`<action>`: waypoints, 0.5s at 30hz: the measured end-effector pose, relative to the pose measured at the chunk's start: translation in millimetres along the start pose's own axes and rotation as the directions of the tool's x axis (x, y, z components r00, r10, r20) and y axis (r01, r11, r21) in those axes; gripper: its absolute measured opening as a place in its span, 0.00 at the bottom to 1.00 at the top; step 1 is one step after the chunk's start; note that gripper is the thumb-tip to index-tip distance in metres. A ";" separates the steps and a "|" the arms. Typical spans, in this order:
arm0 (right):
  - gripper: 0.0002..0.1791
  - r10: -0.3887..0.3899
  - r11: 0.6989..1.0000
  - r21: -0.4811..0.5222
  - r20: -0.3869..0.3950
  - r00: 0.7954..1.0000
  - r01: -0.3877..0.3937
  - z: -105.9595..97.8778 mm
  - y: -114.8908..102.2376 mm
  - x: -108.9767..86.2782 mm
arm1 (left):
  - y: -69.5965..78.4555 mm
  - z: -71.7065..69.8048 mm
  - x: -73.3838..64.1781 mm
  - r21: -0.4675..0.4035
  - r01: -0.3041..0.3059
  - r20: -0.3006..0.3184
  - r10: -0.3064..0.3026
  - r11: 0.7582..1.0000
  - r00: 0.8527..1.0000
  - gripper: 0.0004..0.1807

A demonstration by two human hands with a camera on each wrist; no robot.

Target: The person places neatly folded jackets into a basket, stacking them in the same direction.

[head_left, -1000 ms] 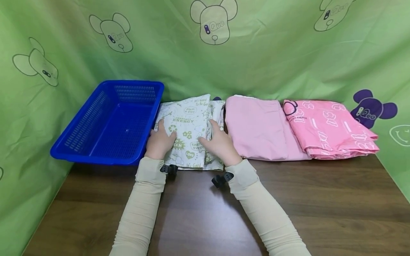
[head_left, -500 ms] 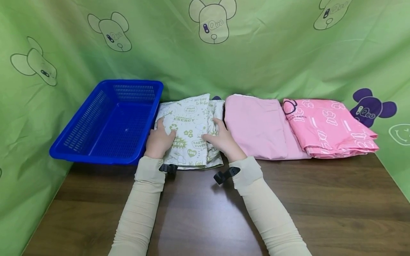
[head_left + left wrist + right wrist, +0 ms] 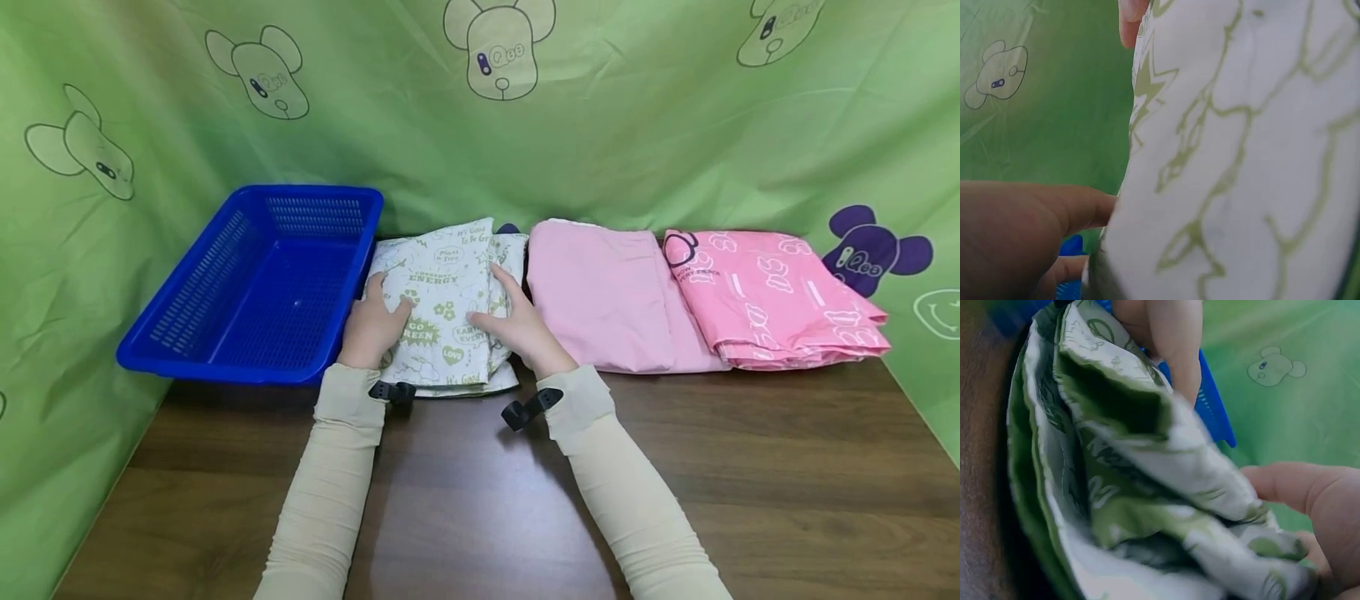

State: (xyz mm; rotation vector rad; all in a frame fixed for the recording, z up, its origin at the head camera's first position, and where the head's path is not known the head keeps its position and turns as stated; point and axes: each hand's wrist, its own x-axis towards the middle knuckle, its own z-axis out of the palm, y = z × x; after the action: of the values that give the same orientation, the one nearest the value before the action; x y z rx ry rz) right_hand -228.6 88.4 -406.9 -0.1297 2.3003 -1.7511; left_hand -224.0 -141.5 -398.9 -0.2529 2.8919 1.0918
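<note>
A folded white cloth with green lettering and drawings lies in front of me, right of the blue basket. My left hand grips its left side, thumb on the top face; in the left wrist view its thumb and a finger meet the cloth's edge. On the opposite side my right hand grips the cloth, thumb on top. The right wrist view shows loose, gaping layers with a green inside, and fingers partly behind them. How far the fingers reach beneath is hidden.
A blue plastic basket with slotted walls stands left of the cloth. To the right lie a folded plain pink cloth and a folded brighter pink patterned cloth. Green printed curtain hangs behind the brown wooden table.
My right hand has shifted a little right and its fingers have closed in at the cloth's right side. The lower layers there have bunched slightly. My left hand has hardly moved.
</note>
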 end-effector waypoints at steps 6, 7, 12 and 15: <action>0.48 -0.016 1.000 0.015 0.033 0.999 0.016 0.7 5.0 3.4 | -1.5 -2.1 0.2 -0.072 -0.026 0.012 0.027 0.997 1.000 0.36; 0.47 -0.017 1.000 0.017 0.035 0.999 0.017 0.7 5.8 3.9 | -1.7 -2.5 0.1 -0.089 -0.029 0.011 0.030 0.996 0.999 0.35; 0.45 -0.023 0.999 0.032 0.042 0.999 0.021 0.2 9.2 6.1 | -1.4 -3.8 0.0 -0.125 -0.048 -0.023 0.045 0.991 0.999 0.34; 0.45 -0.034 0.999 0.044 0.047 0.998 0.032 0.2 9.0 5.6 | -0.4 -2.6 0.5 -0.114 -0.058 -0.041 0.053 0.992 0.998 0.32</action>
State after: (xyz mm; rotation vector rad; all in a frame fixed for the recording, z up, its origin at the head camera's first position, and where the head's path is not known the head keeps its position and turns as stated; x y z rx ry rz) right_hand -233.3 89.5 -416.4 -0.2008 2.2382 -1.7923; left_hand -224.3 -143.6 -397.3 -0.1997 2.8888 1.2787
